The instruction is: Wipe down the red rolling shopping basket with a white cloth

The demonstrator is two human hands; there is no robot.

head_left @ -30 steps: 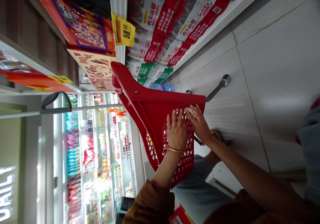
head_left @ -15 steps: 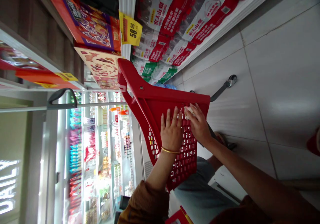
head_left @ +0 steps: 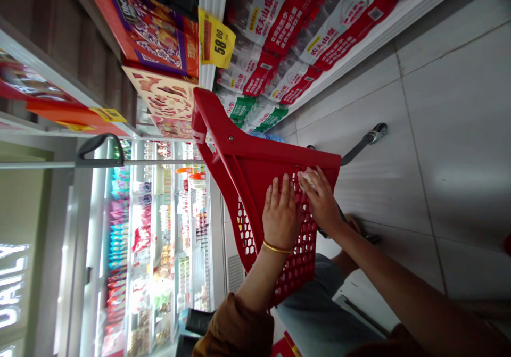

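Note:
The view is turned sideways, with the floor at the right. A red plastic shopping cart basket (head_left: 255,147) with a honeycomb grid side is in the middle. My left hand (head_left: 280,213), with a gold bracelet, lies on its side panel, fingers outstretched and holding nothing. Just right of it, my right hand (head_left: 323,200) presses a small crumpled white wipe (head_left: 306,180) against the panel, fingers bent over it. The two hands are close together. Most of the wipe is hidden under the fingers.
Shrink-wrapped water bottles (head_left: 275,16) line a low shelf at the top. Boxed goods (head_left: 159,38) and a yellow price tag (head_left: 217,39) are beside them. A lit display fridge (head_left: 159,240) stands left. A person's jeans-clad leg (head_left: 319,304) is below the cart.
The cart appears slightly farther right in view. My left hand has shifted a little right and down on the panel. My right hand's fingers now cover more of the wipe.

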